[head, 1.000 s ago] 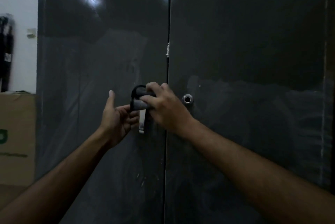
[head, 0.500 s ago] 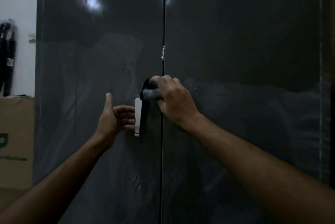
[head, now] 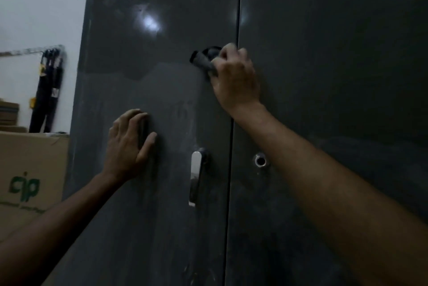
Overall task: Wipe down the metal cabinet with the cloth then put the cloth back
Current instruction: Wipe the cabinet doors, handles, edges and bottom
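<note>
I saw a dark, bunched cloth [head: 203,61] against the grey cabinet [head: 324,77]. My right hand [head: 234,78] gripped it, cloth protruding left of the fingers. My left hand [head: 129,144] lay flat, spread, on the door.

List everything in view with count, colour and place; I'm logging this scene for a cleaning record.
cabinet: one, dark grey, two closed doors filling the frame.
handle: one, silver, left door near the seam.
keyhole: one, silver, right door beside the seam.
cloth: one, dark, held against the left door above the handle.
box: one, brown with green print, left of the cabinet.
dark poles: a few, leaning on the white wall; blurred.
hands: left flat on the left door; right grips the cloth.
</note>
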`<state>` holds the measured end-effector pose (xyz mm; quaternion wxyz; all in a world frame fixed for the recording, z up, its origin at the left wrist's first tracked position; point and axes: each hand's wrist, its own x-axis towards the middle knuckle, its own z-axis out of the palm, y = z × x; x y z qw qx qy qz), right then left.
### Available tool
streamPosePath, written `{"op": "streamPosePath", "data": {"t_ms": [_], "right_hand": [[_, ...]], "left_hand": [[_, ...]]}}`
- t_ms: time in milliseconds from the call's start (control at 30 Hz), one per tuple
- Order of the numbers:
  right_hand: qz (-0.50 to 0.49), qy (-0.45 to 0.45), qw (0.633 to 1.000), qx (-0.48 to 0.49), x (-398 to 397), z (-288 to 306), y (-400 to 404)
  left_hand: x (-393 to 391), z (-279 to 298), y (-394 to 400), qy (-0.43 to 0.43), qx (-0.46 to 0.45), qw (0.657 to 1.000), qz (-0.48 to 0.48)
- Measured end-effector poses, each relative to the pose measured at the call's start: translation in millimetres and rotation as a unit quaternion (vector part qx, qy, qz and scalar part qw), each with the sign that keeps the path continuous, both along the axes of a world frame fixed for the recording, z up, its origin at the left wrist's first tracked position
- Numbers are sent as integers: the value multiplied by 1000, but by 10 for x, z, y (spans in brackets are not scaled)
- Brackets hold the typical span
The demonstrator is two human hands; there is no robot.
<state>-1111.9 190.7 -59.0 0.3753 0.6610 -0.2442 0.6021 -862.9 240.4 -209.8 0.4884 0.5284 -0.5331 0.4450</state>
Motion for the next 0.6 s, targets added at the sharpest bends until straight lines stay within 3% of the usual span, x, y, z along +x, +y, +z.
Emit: {"op": "streamPosePath", "data": {"t_ms": [67, 133, 167, 233, 367, 400, 467, 533, 600], "right_hand": [[25, 155, 987, 12, 170, -354, 26], [57, 331, 939, 71, 189, -625, 67], [48, 367, 926, 77, 152, -622, 71], [6, 350, 936, 40, 112, -417, 48], [-15, 77, 997, 14, 328, -179, 7], [-7, 65, 998, 12, 433, -257, 6], [16, 210, 978, 2, 586, -506, 4], [25, 389, 921, 10, 457, -599, 32], [1, 410, 911, -43, 257, -381, 2]], "left_hand": [[128, -92, -27, -19, 17, 1000, 16], [169, -149, -63, -39, 25, 998, 32], [176, -173, -89, -44, 25, 998, 31], [197, -210, -130, -46, 19, 999, 15], [245, -241, -175, -43, 15, 999, -16], [256, -240, -179, -45, 13, 999, -18], [276, -229, -173, -50, 10, 998, -20], [286, -214, -153, -57, 12, 998, -22], [278, -202, -129, -51, 13, 998, -34]]}}
